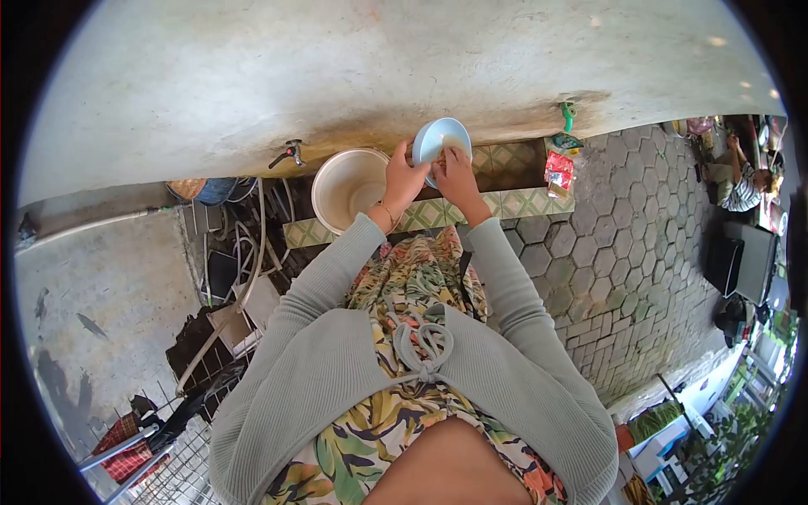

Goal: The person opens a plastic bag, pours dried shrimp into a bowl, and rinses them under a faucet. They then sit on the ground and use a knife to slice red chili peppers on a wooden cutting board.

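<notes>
My left hand [405, 183] grips the left rim of a light blue bowl [431, 135], which tilts over the tiled trough. My right hand [458, 177] reaches over the bowl's near right edge, its fingers curled down inside. Something small and brownish shows by those fingertips, but I cannot make out what it is. A large whitish bucket [330, 195] stands just left of the bowl, near my left wrist. Its visible inside looks pale.
A tap with a dark handle [290, 154] juts from the wall [404, 59] above the bucket; a green tap [568, 116] is farther right. Red packets [558, 172] lie on the tiled ledge [513, 203]. Hoses [255, 261] clutter the left. A person [741, 189] sits far right.
</notes>
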Demonstrator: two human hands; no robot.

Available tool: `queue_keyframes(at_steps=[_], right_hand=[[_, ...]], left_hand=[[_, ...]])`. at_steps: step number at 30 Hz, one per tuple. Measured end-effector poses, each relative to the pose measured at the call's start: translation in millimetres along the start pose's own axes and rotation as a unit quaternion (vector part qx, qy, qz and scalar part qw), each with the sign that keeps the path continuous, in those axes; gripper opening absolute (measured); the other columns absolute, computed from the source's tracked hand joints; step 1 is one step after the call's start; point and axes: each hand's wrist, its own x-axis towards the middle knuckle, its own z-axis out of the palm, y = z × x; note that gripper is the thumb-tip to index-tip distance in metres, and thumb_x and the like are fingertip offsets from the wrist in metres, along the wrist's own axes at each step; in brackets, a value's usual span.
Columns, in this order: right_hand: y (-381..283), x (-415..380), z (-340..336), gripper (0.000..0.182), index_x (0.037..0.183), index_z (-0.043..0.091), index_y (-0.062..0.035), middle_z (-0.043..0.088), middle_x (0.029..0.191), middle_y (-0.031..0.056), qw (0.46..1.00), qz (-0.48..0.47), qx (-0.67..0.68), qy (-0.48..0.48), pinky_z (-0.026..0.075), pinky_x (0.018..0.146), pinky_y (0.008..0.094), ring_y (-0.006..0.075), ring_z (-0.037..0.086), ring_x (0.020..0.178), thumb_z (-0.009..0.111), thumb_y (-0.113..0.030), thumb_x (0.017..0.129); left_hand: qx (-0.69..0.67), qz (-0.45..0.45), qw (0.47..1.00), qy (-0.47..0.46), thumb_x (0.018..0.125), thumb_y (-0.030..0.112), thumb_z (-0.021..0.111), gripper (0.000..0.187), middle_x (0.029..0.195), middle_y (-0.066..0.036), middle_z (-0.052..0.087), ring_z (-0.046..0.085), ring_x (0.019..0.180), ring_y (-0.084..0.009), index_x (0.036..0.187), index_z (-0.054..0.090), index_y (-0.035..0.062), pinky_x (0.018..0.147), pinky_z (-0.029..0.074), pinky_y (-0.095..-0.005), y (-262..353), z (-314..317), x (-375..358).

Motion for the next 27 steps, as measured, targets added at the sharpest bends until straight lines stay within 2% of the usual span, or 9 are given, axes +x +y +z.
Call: queue_keyframes(at_steps=[3, 5, 7, 11, 16, 19, 21, 25, 27], right_hand=[[-3.4, 4.1, 5.3, 0.046, 0.116, 0.049, 0.0098, 0.049, 0.117, 0.0256, 0.999, 0.03, 0.019, -0.01, 0.038, 0.095, 0.0447, 0.0408, 0.046, 0.109, 0.057, -0.019, 0.081], [-4.5, 5.5, 7.1, 0.05, 0.12, 0.048, 0.0099, 0.049, 0.121, 0.0262, 0.998, 0.053, 0.029, -0.023, 0.036, 0.098, 0.0435, 0.0403, 0.045, 0.113, 0.057, -0.021, 0.082], [-6.2, 7.6, 9.1, 0.041, 0.112, 0.052, 0.0082, 0.052, 0.114, 0.0226, 1.0, 0.0, 0.017, 0.024, 0.041, 0.091, 0.0435, 0.0384, 0.049, 0.106, 0.058, -0.017, 0.08], [-14.4, 18.4, -9.0, 0.038, 0.11, 0.054, 0.0066, 0.054, 0.114, 0.0197, 1.0, -0.005, 0.007, 0.006, 0.041, 0.092, 0.0417, 0.036, 0.049, 0.108, 0.058, -0.016, 0.08], [-0.4, 36.3, -12.8, 0.034, 0.109, 0.056, 0.005, 0.054, 0.119, 0.0176, 0.98, -0.169, -0.099, 0.031, 0.04, 0.096, 0.0403, 0.0324, 0.048, 0.114, 0.055, -0.018, 0.083], [0.1, 33.6, -10.6, 0.036, 0.111, 0.056, 0.0049, 0.053, 0.121, 0.0184, 0.986, -0.153, -0.062, 0.018, 0.038, 0.099, 0.0417, 0.0324, 0.047, 0.117, 0.053, -0.021, 0.086], [1.4, 29.6, -10.0, 0.036, 0.112, 0.056, 0.0049, 0.053, 0.121, 0.0192, 0.988, -0.144, -0.056, 0.009, 0.037, 0.099, 0.0418, 0.0331, 0.047, 0.116, 0.053, -0.021, 0.087], [0.7, 20.3, -12.7, 0.038, 0.114, 0.056, 0.0053, 0.053, 0.12, 0.0216, 0.993, -0.114, -0.017, -0.037, 0.038, 0.099, 0.0405, 0.0357, 0.049, 0.114, 0.051, -0.023, 0.089], [2.2, 17.7, -13.4, 0.038, 0.114, 0.055, 0.0056, 0.053, 0.12, 0.022, 0.993, -0.105, 0.012, -0.053, 0.039, 0.098, 0.0404, 0.0366, 0.049, 0.113, 0.05, -0.023, 0.09]], left_hand=[[0.007, 0.007, 1.0, 0.001, 0.071, 0.004, 0.059, 0.054, 0.096, -0.014, 0.059, 0.062, 0.074, -0.0178, 0.123, 0.047, 0.0012, 0.05, 0.051, -0.0289, -3.2, -3.8, 5.4], [0.02, -0.003, 1.0, -0.012, 0.076, -0.001, 0.054, 0.056, 0.109, -0.014, 0.052, 0.061, 0.086, -0.0199, 0.129, 0.038, 0.0028, 0.059, 0.059, -0.0326, -2.4, -8.3, 9.4], [0.003, -0.022, 0.999, -0.027, 0.076, -0.002, 0.053, 0.055, 0.112, -0.015, 0.05, 0.061, 0.086, -0.0208, 0.129, 0.037, 0.0027, 0.061, 0.059, -0.0339, 4.8, -11.8, 9.5], [-0.053, -0.047, 0.997, -0.038, 0.076, -0.004, 0.05, 0.056, 0.112, -0.016, 0.048, 0.06, 0.089, -0.023, 0.13, 0.035, 0.0031, 0.068, 0.059, -0.0373, 14.3, -16.2, 10.2], [-0.09, -0.056, 0.994, -0.008, 0.074, -0.003, 0.054, 0.055, 0.104, -0.013, 0.054, 0.062, 0.082, -0.0186, 0.126, 0.04, 0.0038, 0.058, 0.059, -0.0315, 22.4, -15.7, 8.2], [-0.083, -0.039, 0.996, -0.003, 0.074, -0.003, 0.054, 0.054, 0.104, -0.013, 0.054, 0.062, 0.082, -0.0192, 0.126, 0.039, 0.003, 0.059, 0.059, -0.0321, 26.0, -16.1, 7.8], [-0.079, -0.062, 0.995, -0.029, 0.074, -0.002, 0.053, 0.058, 0.111, -0.016, 0.048, 0.059, 0.092, -0.0247, 0.129, 0.033, 0.0038, 0.071, 0.059, -0.0413, 27.2, -18.5, 6.1], [-0.071, -0.089, 0.993, -0.043, 0.075, -0.001, 0.053, 0.058, 0.111, -0.017, 0.049, 0.06, 0.092, -0.0256, 0.129, 0.033, 0.0041, 0.071, 0.058, -0.0408, 24.8, -21.7, 3.4], [-0.098, -0.069, 0.993, -0.017, 0.072, -0.002, 0.054, 0.055, 0.104, -0.014, 0.053, 0.062, 0.082, -0.0202, 0.125, 0.039, 0.0022, 0.059, 0.059, -0.0324, 20.3, -21.1, 2.1]])
